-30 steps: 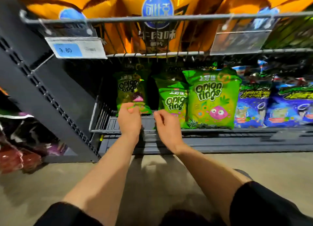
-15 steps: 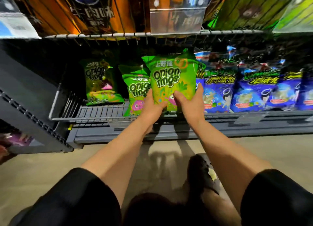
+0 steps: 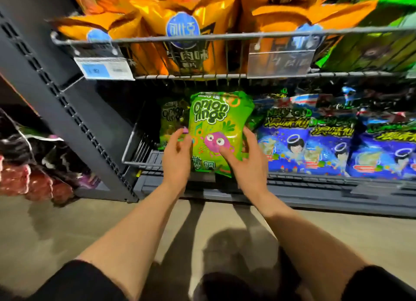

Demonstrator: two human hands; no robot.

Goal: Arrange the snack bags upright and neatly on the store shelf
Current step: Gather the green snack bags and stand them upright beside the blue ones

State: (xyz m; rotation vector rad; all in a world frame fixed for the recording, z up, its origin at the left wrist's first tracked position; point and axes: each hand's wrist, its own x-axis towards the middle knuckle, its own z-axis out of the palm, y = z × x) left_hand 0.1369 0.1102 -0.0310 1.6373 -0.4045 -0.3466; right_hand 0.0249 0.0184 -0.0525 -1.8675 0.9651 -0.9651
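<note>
Both hands, left hand [image 3: 177, 152] and right hand [image 3: 247, 163], clamp green onion-rings bag [image 3: 216, 131] by lower sides; likely light, crinkly, slippery.

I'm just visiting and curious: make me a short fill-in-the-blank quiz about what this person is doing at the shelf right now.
1. Both hands, left hand and right hand, hold a ____ snack bag.
2. The large words on that bag read "Onion ____".
3. The bags to its right are mostly ____.
4. The bags on the shelf above are ____.

Missing words: green; rings; blue; orange
</note>
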